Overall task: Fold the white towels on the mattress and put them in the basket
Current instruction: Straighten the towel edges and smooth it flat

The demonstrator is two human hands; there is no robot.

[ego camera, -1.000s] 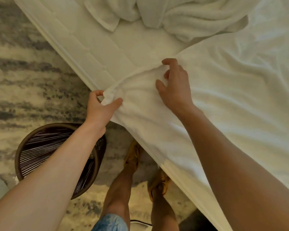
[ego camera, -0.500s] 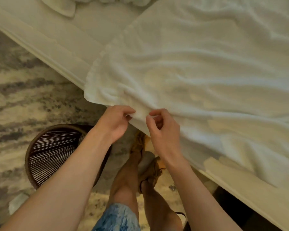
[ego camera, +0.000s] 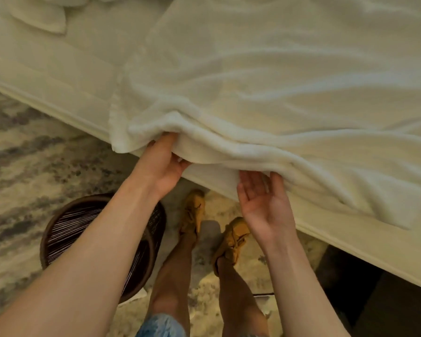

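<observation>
A large white towel (ego camera: pixel 265 88) lies spread and rumpled across the mattress (ego camera: pixel 58 76), its near edge hanging over the mattress side. My left hand (ego camera: pixel 162 164) grips that near edge, fingers tucked under a bunched fold. My right hand (ego camera: pixel 263 203) is palm up with fingers spread, its fingertips slipped under the same edge further right. A dark round woven basket (ego camera: pixel 58 229) stands on the floor at lower left, partly hidden by my left forearm. More white towels (ego camera: pixel 41 18) lie crumpled at the top left.
The mattress edge runs diagonally from the left to lower right. My feet in tan shoes (ego camera: pixel 195 210) stand on a mottled grey and cream rug (ego camera: pixel 22 154) beside the basket. A dark gap shows under the bed at lower right.
The hands moved apart along the towel's near edge. The left hand now grips a bunched fold; the right hand turned palm up under the edge. The view shifted closer to the mattress.
</observation>
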